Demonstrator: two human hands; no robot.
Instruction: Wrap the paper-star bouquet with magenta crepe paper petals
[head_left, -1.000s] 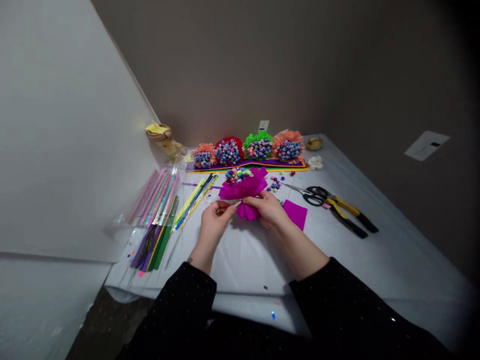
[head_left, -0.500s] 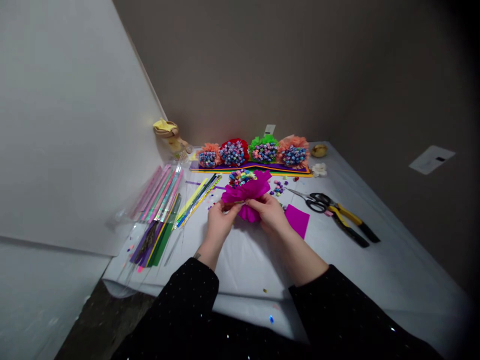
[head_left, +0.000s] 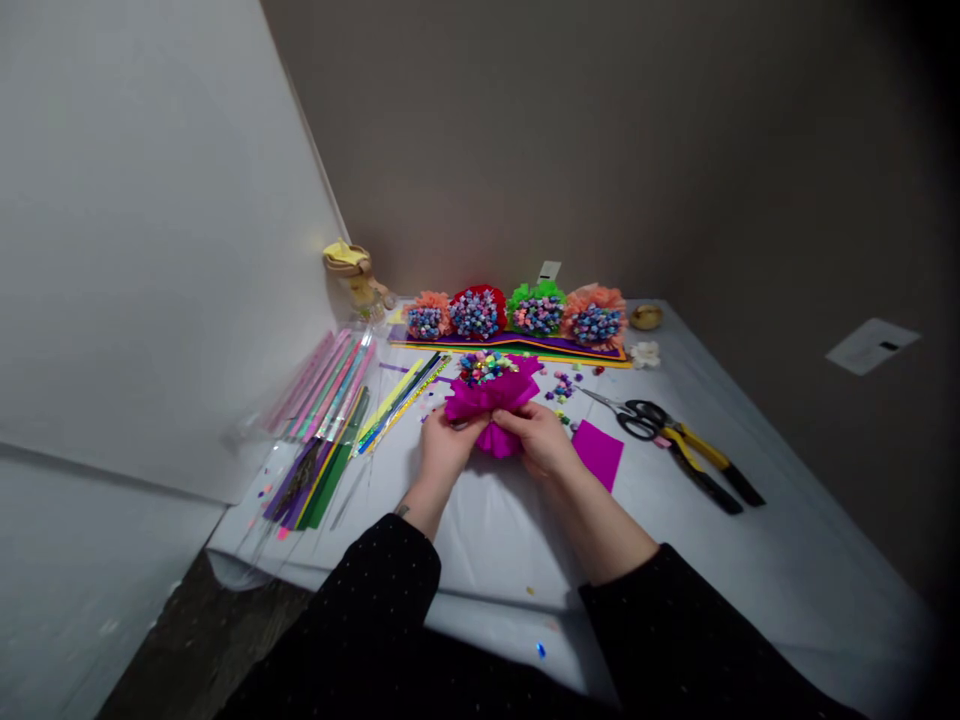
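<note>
Table (head_left: 495, 530) below the hands (head_left: 547, 440), apparently plastic-covered, adjoins grey walls (head_left: 525, 130).

The person wore a black long-sleeved garment with small, pale, glinting dots scattered over its dark cloth. Its left sleeve (head_left: 367, 590) and right sleeve (head_left: 675, 620) both ended above the wrists, leaving the forearms partly bare. A small dark marking (head_left: 402, 511) was visible near the left wrist.

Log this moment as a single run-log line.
left hand: pinching magenta paper bouquet | right hand: pinching same bouquet | scissors: on table, right of bouquet
</note>
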